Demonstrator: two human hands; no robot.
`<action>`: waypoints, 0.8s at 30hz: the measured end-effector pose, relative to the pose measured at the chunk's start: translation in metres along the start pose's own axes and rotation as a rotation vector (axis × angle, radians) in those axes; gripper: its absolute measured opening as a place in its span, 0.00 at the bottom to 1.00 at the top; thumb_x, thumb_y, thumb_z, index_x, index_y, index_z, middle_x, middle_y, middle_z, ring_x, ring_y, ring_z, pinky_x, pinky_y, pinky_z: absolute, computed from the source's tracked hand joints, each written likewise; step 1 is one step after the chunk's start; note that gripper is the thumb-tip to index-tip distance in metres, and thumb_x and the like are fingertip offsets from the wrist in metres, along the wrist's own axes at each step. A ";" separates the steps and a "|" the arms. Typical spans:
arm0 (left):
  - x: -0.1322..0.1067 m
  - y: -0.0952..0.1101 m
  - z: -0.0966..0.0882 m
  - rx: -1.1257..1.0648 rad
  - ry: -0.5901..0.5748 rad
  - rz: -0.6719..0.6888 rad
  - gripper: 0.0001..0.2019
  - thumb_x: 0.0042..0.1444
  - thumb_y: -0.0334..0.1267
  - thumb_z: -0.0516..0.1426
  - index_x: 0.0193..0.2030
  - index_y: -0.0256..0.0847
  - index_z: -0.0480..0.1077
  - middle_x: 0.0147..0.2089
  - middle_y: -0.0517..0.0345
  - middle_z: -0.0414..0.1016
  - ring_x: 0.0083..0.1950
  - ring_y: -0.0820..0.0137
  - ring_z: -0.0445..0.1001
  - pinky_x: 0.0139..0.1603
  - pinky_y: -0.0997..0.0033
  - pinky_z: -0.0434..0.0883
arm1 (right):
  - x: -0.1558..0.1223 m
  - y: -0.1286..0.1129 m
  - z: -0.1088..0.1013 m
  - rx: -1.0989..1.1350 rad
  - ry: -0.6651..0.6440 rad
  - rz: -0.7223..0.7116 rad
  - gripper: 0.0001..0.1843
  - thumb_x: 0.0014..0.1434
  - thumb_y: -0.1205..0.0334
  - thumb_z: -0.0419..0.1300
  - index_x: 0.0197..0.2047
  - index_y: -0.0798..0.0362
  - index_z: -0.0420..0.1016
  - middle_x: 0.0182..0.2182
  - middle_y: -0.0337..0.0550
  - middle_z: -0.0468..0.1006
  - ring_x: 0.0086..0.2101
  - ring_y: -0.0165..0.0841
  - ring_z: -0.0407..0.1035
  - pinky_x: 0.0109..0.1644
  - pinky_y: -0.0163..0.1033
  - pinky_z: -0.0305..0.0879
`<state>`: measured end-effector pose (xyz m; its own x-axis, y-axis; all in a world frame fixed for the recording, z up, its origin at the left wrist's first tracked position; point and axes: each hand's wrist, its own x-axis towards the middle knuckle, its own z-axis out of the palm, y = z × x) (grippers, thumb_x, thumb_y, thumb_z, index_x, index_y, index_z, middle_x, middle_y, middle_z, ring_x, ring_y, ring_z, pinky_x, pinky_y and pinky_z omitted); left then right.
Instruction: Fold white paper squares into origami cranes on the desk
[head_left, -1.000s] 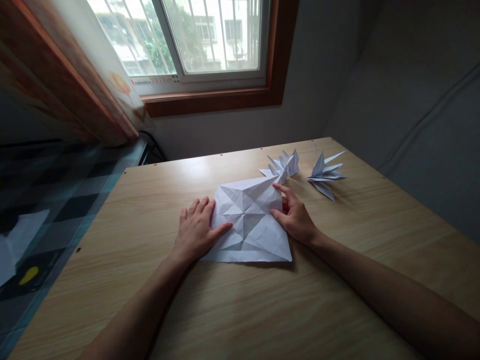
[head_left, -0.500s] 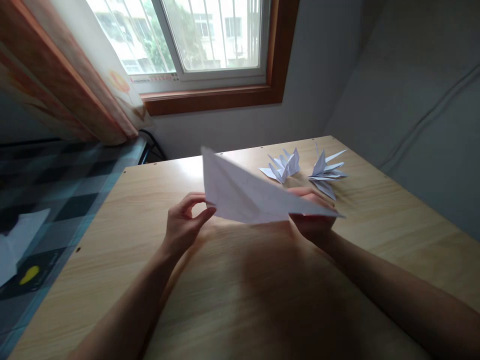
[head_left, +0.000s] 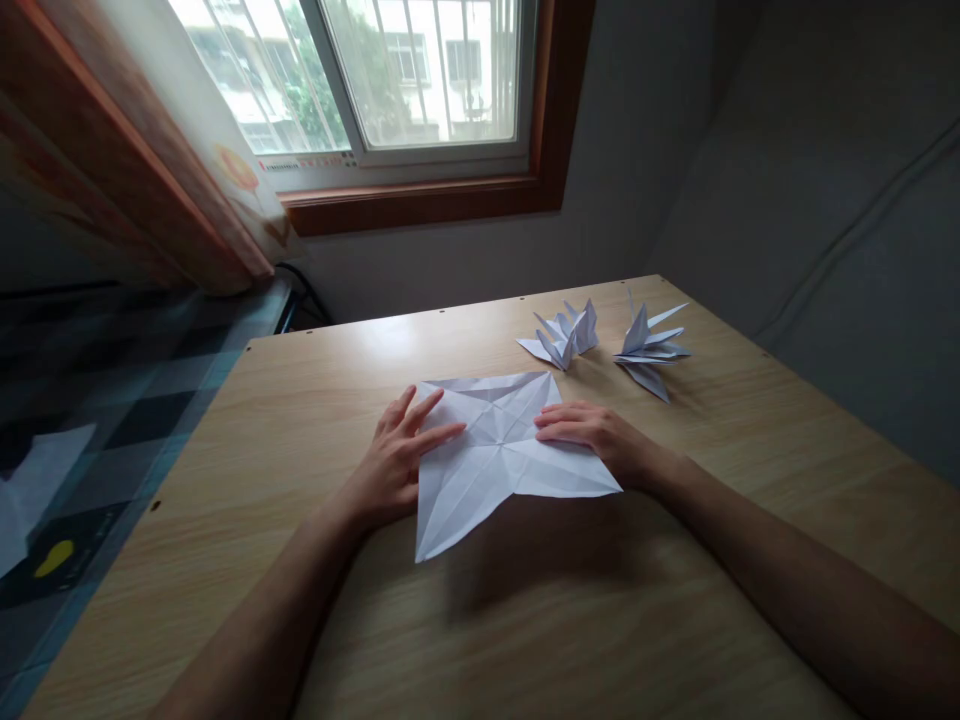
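A creased white paper sheet [head_left: 495,455] lies on the wooden table [head_left: 525,600], its near edges lifted into a star-like shape. My left hand [head_left: 394,460] rests on the sheet's left side, fingers stretched out and spread. On the sheet's right side my right hand [head_left: 592,435] lies flat with its fingers extended toward the centre. Both hands press on the paper without gripping it.
Two folded white paper figures [head_left: 564,335] [head_left: 649,345] sit on the table beyond the sheet, at the back right. A window [head_left: 390,80] with a curtain [head_left: 150,150] is behind. A checked surface [head_left: 90,400] lies left of the table.
The sheet was lying flat, then lifted off the table between both hands and turned, and now lies back down with both hands flat on it.
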<state>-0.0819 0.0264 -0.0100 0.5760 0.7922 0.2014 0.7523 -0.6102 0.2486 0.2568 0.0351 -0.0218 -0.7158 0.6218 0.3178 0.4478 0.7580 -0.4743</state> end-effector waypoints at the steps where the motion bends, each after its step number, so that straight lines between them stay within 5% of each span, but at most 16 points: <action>1: 0.000 0.001 -0.001 0.019 -0.010 0.001 0.23 0.53 0.46 0.60 0.57 0.54 0.72 0.74 0.58 0.48 0.74 0.43 0.37 0.68 0.37 0.48 | -0.001 0.001 -0.001 -0.005 -0.027 0.028 0.17 0.60 0.63 0.60 0.52 0.50 0.76 0.56 0.49 0.75 0.58 0.42 0.67 0.62 0.50 0.62; 4: 0.001 0.004 -0.004 0.014 -0.034 0.012 0.20 0.51 0.45 0.61 0.53 0.56 0.75 0.73 0.59 0.51 0.74 0.44 0.38 0.68 0.36 0.47 | -0.003 0.002 -0.002 0.023 0.002 0.084 0.16 0.60 0.59 0.59 0.52 0.50 0.77 0.56 0.49 0.75 0.58 0.43 0.66 0.62 0.52 0.61; 7: 0.004 0.005 -0.006 -0.109 -0.018 0.011 0.12 0.53 0.43 0.61 0.45 0.54 0.79 0.66 0.56 0.65 0.71 0.49 0.52 0.67 0.42 0.55 | -0.002 0.002 0.002 0.094 0.106 0.102 0.14 0.60 0.53 0.60 0.42 0.51 0.81 0.48 0.49 0.80 0.52 0.44 0.72 0.58 0.51 0.64; 11: 0.005 0.008 -0.006 -0.393 0.085 -0.067 0.15 0.59 0.45 0.55 0.27 0.41 0.78 0.37 0.51 0.80 0.43 0.60 0.77 0.44 0.62 0.73 | 0.000 -0.004 0.009 0.187 0.271 0.363 0.20 0.59 0.48 0.59 0.25 0.54 0.76 0.26 0.44 0.79 0.30 0.38 0.75 0.38 0.42 0.72; 13: 0.004 0.009 -0.004 -0.529 0.123 -0.162 0.16 0.59 0.46 0.55 0.26 0.38 0.74 0.28 0.54 0.76 0.30 0.66 0.75 0.31 0.69 0.71 | 0.002 -0.008 0.013 0.263 0.348 0.492 0.19 0.57 0.47 0.61 0.28 0.55 0.74 0.23 0.41 0.77 0.26 0.36 0.72 0.31 0.39 0.70; 15: 0.003 0.010 -0.001 -0.623 0.181 -0.248 0.13 0.58 0.47 0.57 0.36 0.37 0.73 0.27 0.57 0.75 0.27 0.68 0.74 0.28 0.71 0.70 | 0.005 -0.012 0.017 0.360 0.439 0.534 0.20 0.55 0.49 0.63 0.44 0.56 0.74 0.32 0.43 0.80 0.30 0.36 0.74 0.33 0.39 0.71; 17: 0.004 0.011 0.001 -0.558 0.317 -0.309 0.20 0.56 0.47 0.58 0.52 0.38 0.67 0.33 0.56 0.76 0.32 0.66 0.75 0.32 0.68 0.73 | 0.009 -0.015 0.020 0.400 0.490 0.556 0.35 0.54 0.52 0.65 0.62 0.53 0.61 0.42 0.46 0.79 0.34 0.37 0.75 0.37 0.41 0.73; 20: 0.006 0.020 0.001 -0.126 0.604 -0.303 0.33 0.55 0.45 0.59 0.65 0.38 0.55 0.55 0.42 0.72 0.52 0.56 0.72 0.53 0.53 0.71 | 0.013 -0.020 0.022 0.239 0.475 0.564 0.48 0.54 0.56 0.65 0.70 0.51 0.44 0.51 0.52 0.74 0.41 0.41 0.75 0.45 0.46 0.73; 22: 0.007 0.029 0.001 0.090 0.592 -0.226 0.33 0.57 0.44 0.58 0.67 0.40 0.54 0.66 0.40 0.61 0.67 0.51 0.59 0.65 0.47 0.59 | 0.015 -0.023 0.024 0.060 0.434 0.541 0.44 0.54 0.57 0.63 0.70 0.51 0.49 0.57 0.55 0.68 0.51 0.46 0.70 0.52 0.50 0.70; 24: 0.009 0.038 0.003 0.166 0.414 -0.100 0.29 0.60 0.44 0.55 0.67 0.46 0.56 0.70 0.47 0.56 0.72 0.53 0.50 0.69 0.48 0.51 | 0.016 -0.026 0.025 -0.078 0.353 0.513 0.36 0.56 0.58 0.62 0.66 0.52 0.58 0.62 0.57 0.61 0.57 0.49 0.64 0.57 0.52 0.66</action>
<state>-0.0470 0.0102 -0.0019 0.3471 0.7565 0.5542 0.8582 -0.4945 0.1375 0.2205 0.0207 -0.0246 -0.1852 0.9276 0.3244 0.7346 0.3499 -0.5813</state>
